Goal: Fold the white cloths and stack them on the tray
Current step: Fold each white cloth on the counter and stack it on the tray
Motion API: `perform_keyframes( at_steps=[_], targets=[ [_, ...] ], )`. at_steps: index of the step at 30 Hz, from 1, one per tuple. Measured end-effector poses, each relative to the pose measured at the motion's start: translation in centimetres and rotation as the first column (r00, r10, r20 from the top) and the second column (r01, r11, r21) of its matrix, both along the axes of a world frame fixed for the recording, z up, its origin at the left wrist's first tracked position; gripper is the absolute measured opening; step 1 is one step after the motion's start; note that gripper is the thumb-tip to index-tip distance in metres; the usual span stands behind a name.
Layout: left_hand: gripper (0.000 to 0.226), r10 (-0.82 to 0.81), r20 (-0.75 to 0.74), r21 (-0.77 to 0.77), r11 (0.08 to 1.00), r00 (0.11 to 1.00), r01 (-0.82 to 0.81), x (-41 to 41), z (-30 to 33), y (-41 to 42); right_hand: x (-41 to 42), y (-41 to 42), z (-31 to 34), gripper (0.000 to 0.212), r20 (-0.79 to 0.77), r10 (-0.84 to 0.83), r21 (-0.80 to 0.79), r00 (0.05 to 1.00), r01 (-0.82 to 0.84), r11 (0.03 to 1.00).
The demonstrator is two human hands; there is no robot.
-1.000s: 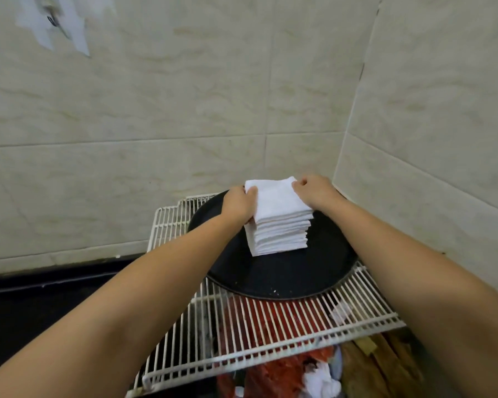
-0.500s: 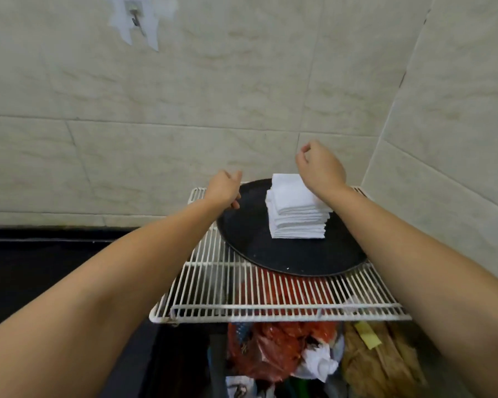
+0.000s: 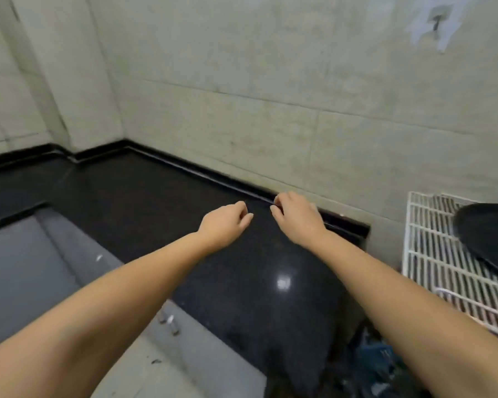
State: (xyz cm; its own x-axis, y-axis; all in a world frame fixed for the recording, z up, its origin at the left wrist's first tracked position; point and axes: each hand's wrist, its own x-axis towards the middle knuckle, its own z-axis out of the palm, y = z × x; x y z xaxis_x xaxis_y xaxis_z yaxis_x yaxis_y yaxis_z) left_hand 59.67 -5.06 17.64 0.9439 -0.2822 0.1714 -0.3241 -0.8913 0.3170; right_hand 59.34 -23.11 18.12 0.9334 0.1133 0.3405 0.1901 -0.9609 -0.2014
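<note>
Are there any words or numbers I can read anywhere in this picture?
None: no words or numbers show.
Beige tiled wall: bare tiles, plus a blurred hook patch with no writing.
Shiny black stone counter, white wire rack, round black tray: no labels.

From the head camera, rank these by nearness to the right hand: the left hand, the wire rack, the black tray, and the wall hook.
1. left hand, just beside it
2. wire rack, to the right
3. black tray, on that rack
4. wall hook, high on the wall
</note>
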Motion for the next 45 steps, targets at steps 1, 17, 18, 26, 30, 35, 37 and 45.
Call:
perform_keyframes(
  at_steps=[1,17,18,26,30,35,37,45],
  targets=[
    [0.03,0.022,0.001,0.019,1.0,1.0,-0.022,-0.1,-0.7,3.8,0.2,3.6,-1.1,0.034,-0.004,0.034,-0.045,0.999,-0.034,0.998],
    [0.037,0.444,-0.14,0.264,0.878,0.885,-0.399,1.4,-11.4,40.3,8.4,38.0,-13.5,0.04,-0.275,0.373,-0.131,0.886,-0.419,0.898],
    [0.037,0.465,-0.152,0.264,0.869,0.872,-0.418,2.4,-11.9,41.7,9.9,39.5,-13.7,0.041,-0.283,0.384,-0.135,0.879,-0.433,0.891],
    [0.037,0.614,-0.23,0.226,0.788,0.755,-0.573,12.9,-13.0,52.5,23.0,51.3,-14.4,0.041,-0.351,0.521,-0.133,0.778,-0.592,0.795],
    [0.037,0.677,-0.27,0.189,0.734,0.684,-0.652,16.6,-12.8,57.6,28.6,57.6,-14.5,0.04,-0.38,0.578,-0.142,0.722,-0.663,0.735],
    [0.035,0.732,-0.3,0.178,0.672,0.611,-0.718,20.2,-13.9,65.1,34.0,66.1,-15.1,0.042,-0.401,0.638,-0.149,0.657,-0.734,0.662],
    [0.035,0.742,-0.299,0.178,0.662,0.601,-0.728,22.0,-14.4,68.3,36.1,69.7,-15.5,0.041,-0.411,0.652,-0.137,0.637,-0.75,0.647],
    [0.03,0.719,-0.255,0.213,0.694,0.646,-0.688,31.5,-15.0,85.2,44.4,87.0,-17.1,0.042,-0.424,0.625,-0.107,0.656,-0.721,0.684]
  ],
)
